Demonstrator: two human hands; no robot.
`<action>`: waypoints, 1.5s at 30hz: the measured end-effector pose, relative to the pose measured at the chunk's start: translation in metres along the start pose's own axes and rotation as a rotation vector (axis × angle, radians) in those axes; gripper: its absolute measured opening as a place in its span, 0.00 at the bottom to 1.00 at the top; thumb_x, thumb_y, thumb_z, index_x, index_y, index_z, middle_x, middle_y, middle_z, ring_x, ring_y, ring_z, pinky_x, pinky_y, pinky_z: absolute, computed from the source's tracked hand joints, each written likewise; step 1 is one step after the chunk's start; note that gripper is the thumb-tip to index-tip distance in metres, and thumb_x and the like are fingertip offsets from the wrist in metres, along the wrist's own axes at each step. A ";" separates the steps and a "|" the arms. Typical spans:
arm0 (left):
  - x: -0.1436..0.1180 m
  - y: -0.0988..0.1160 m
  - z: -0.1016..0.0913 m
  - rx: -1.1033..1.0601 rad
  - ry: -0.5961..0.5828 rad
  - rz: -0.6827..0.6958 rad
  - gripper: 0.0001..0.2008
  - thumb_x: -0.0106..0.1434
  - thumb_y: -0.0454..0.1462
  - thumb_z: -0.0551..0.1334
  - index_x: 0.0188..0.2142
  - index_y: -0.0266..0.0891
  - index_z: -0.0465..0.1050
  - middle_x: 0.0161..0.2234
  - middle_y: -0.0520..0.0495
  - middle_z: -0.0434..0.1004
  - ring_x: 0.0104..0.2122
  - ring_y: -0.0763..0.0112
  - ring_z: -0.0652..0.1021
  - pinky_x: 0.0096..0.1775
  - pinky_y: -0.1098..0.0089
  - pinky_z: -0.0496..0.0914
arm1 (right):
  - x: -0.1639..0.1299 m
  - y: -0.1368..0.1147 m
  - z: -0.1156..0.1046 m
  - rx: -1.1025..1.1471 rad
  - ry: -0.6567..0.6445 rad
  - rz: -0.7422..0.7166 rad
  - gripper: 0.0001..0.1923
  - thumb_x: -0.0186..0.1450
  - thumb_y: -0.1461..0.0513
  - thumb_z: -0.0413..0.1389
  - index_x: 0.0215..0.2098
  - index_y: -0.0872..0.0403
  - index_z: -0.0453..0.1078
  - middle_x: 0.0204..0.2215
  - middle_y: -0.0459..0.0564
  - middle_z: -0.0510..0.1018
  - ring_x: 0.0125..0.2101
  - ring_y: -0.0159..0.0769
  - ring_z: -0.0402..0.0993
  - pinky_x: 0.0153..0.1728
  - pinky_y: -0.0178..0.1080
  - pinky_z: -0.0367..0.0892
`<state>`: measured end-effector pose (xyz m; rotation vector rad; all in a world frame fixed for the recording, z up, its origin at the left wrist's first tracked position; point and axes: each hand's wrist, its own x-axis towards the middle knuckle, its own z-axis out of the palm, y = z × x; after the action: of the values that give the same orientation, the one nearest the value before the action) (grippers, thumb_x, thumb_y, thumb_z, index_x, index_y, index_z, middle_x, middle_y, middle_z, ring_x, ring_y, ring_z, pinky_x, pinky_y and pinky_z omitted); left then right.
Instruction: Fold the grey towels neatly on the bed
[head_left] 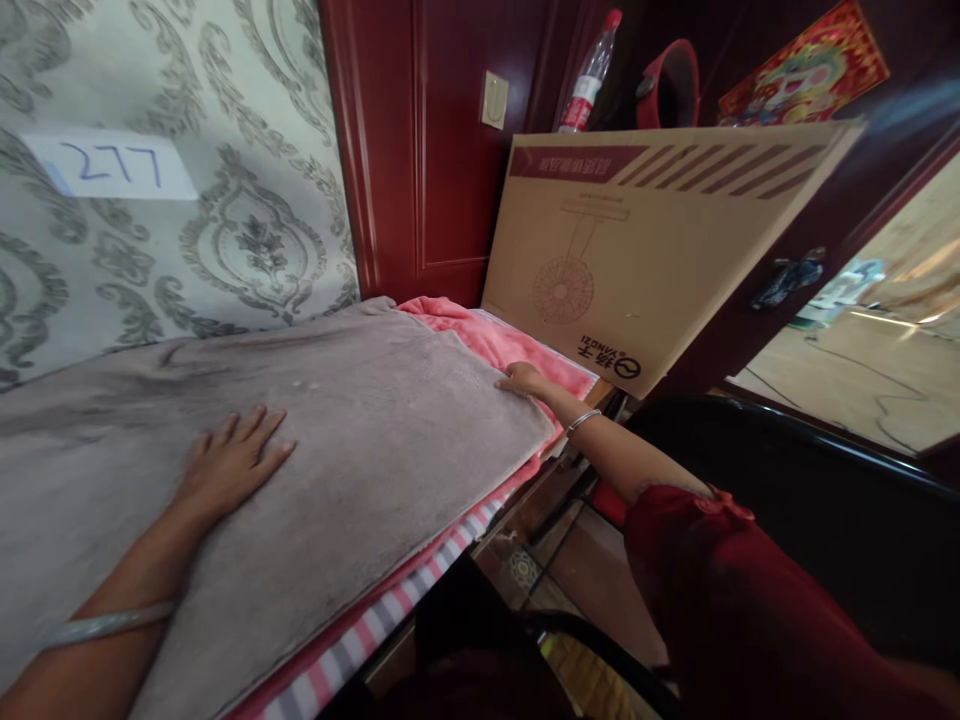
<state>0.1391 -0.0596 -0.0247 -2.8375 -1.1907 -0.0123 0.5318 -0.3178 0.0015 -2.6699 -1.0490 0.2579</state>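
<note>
A grey plush blanket point(360, 420) lies spread over a bed, on top of a pink blanket point(495, 345) and a striped sheet point(390, 610). My left hand point(229, 465) rests flat on the grey blanket with fingers spread, holding nothing. My right hand point(521, 380) reaches to the far right corner of the grey blanket and presses on its edge where it meets the pink one; whether it pinches the fabric I cannot tell. Both wrists wear bracelets.
A large cardboard fan box point(645, 250) stands at the bed's far end against a dark red wooden door point(442, 150). A plastic bottle point(592, 75) shows behind the box. Patterned wallpaper with a paper label point(112, 165) lies left. A dark chair edge point(787, 420) is right.
</note>
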 end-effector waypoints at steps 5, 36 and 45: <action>0.002 -0.003 0.004 -0.007 0.027 0.010 0.32 0.70 0.48 0.45 0.70 0.38 0.52 0.72 0.40 0.47 0.69 0.44 0.52 0.64 0.45 0.52 | 0.001 -0.005 -0.011 0.024 0.036 0.001 0.14 0.66 0.57 0.57 0.44 0.57 0.77 0.41 0.53 0.81 0.36 0.37 0.75 0.33 0.33 0.67; -0.005 -0.009 0.014 -0.087 0.049 -0.007 0.34 0.67 0.54 0.48 0.69 0.45 0.55 0.71 0.44 0.49 0.70 0.44 0.51 0.65 0.43 0.50 | 0.043 -0.122 0.077 -0.116 -0.048 -0.657 0.32 0.73 0.45 0.41 0.72 0.45 0.48 0.72 0.50 0.47 0.71 0.48 0.41 0.67 0.60 0.41; -0.006 -0.010 0.012 -0.104 0.037 -0.016 0.34 0.67 0.54 0.49 0.69 0.46 0.55 0.71 0.44 0.48 0.70 0.45 0.50 0.66 0.42 0.50 | 0.104 -0.114 0.045 -0.013 0.181 -0.412 0.23 0.72 0.61 0.45 0.63 0.52 0.67 0.65 0.55 0.64 0.67 0.51 0.53 0.63 0.57 0.53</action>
<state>0.1278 -0.0560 -0.0364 -2.9022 -1.2411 -0.1315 0.5227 -0.1578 -0.0141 -2.3587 -1.5009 -0.0713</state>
